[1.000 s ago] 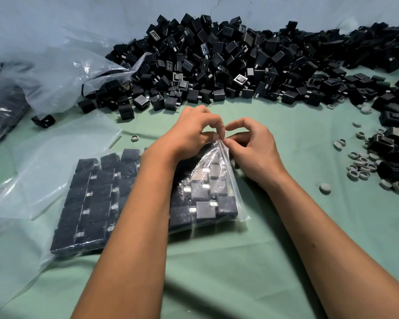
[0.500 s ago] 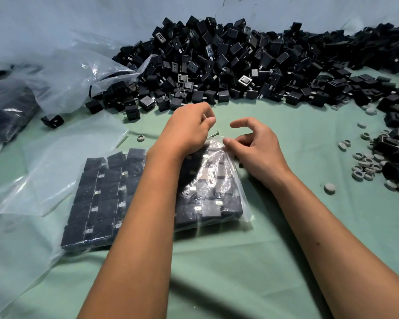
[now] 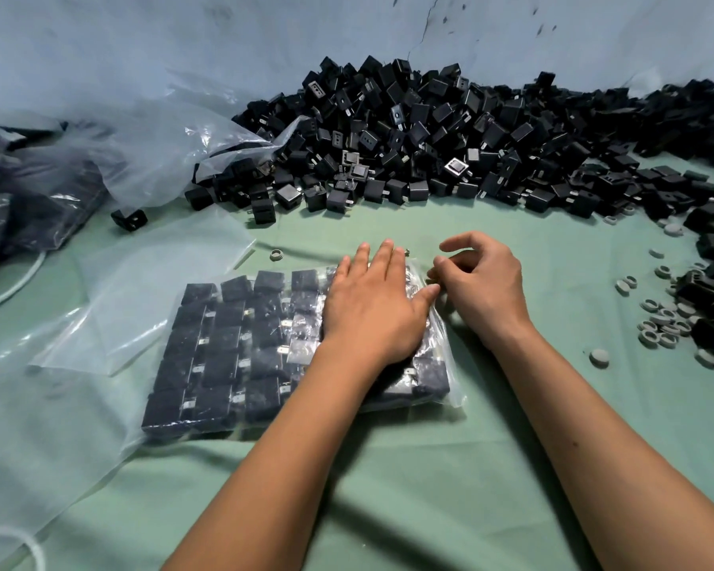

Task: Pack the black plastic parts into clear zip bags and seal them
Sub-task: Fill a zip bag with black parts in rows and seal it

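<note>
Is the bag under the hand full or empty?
Full: the clear plastic zip bag holds tight rows of black plastic parts edge to edge. The left hand lies flat on it.

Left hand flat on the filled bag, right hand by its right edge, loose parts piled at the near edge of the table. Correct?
Not quite: the head view shows the loose parts piled at the far side, against the wall. The left hand is flat on the filled bag; the right hand is by its right edge.

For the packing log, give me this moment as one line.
left hand: flat, pressing filled bag | right hand: curled at bag's right edge | loose parts pile: behind
</note>
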{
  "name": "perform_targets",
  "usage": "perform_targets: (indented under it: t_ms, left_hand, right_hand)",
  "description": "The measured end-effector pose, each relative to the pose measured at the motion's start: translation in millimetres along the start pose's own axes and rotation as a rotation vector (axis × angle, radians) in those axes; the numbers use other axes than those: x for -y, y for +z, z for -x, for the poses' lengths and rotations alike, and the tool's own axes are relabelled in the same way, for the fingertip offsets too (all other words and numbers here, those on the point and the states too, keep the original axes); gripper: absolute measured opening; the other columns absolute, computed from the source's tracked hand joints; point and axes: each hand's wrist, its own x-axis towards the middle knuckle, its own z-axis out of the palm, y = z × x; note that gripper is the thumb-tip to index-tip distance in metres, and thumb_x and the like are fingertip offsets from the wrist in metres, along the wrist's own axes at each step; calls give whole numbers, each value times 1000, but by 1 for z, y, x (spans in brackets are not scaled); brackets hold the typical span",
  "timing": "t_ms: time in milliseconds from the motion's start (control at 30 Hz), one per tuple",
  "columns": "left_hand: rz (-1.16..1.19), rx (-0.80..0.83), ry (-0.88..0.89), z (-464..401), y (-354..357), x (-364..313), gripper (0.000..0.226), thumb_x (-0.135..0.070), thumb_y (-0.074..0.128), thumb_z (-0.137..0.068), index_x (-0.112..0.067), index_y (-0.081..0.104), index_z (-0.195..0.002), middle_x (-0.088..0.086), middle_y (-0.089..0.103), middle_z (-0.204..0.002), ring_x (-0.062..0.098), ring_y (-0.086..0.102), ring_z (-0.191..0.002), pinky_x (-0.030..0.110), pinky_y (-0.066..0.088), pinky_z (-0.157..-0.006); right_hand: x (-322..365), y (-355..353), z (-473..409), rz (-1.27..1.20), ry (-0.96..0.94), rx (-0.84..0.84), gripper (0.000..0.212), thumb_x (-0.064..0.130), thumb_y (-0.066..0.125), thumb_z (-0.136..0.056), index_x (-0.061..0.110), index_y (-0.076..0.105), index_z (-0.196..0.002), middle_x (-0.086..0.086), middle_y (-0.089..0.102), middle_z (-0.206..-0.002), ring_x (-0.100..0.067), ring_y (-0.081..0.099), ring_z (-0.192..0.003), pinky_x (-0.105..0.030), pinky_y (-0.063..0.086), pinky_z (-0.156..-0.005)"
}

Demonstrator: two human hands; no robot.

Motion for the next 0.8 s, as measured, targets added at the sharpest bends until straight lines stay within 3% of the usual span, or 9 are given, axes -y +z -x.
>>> perform_targets:
  t_ms: [100,167,233,333,400,500,600,667,800]
  left_hand:
    - [-11,0,1,1,2,-1,79,-66,13,-102,-18,9,-164,0,3,-172,24,-2,-159,45,-2,-127]
    - [-15,-1,0,1,2,0,79,-66,13,-103,-18,9,-164,0,3,-172,24,-3,-159,45,-3,-127]
    - [-12,-3,2,0,1,0,78,-66,12,-103,-17,8,-164,0,3,-172,25,-3,-159,46,-3,-127]
    - [-16,-2,2,0,3,-1,78,-65,13,-103,-17,8,-164,0,3,-172,25,-3,-159,46,-4,-127]
    - [-17,-2,3,0,4,-1,78,-65,13,-103,-17,8,-164,0,4,-172,25,-2,-159,46,-3,-128]
    - [-17,-9,4,-1,4,-1,78,-65,14,-103,-17,10,-164,1,6,-172,25,-1,-159,47,-3,-128]
    - [-18,-15,5,-1,3,-1,77,-65,15,-103,-18,12,-164,1,7,-172,25,0,-159,47,-2,-128]
    - [-19,-14,3,0,3,-1,77,-65,16,-103,-18,12,-164,1,7,-172,24,0,-159,47,-2,-128]
    - [-21,-15,4,-1,3,-1,76,-65,17,-103,-18,13,-164,1,8,-172,25,2,-159,47,-1,-128]
  right_hand:
    - [-3,5,-26,252,-66,-110,19,20,68,-91,16,71,-110,-4,76,-97,-21,71,-94,-37,56,-92]
    - [-5,8,-55,530,-154,-132,28,21,64,-92,14,66,-120,-11,68,-117,-31,58,-115,-40,48,-100]
    - [-8,9,-84,780,-167,-99,42,23,63,-94,17,55,-135,-16,50,-140,-38,39,-133,-46,39,-108]
    - [-12,12,-117,858,-26,69,54,30,52,-103,28,34,-154,-11,21,-165,-39,20,-148,-54,27,-116]
    - [-15,15,-126,808,10,138,49,31,49,-105,31,38,-153,-9,24,-164,-39,29,-146,-53,29,-114]
    - [-16,15,-121,793,-87,45,26,35,61,-100,20,63,-121,-12,48,-138,-35,45,-129,-48,38,-104]
    - [-16,13,-114,829,-119,-64,43,43,72,-93,11,59,-117,-14,53,-129,-35,44,-124,-48,42,-101]
    - [-9,10,-117,784,-138,-84,56,40,78,-88,12,52,-128,-15,43,-138,-36,38,-130,-48,42,-105]
    - [8,13,-131,808,-251,413,70,13,62,-95,34,36,-157,-11,15,-169,-40,9,-153,-52,17,-125]
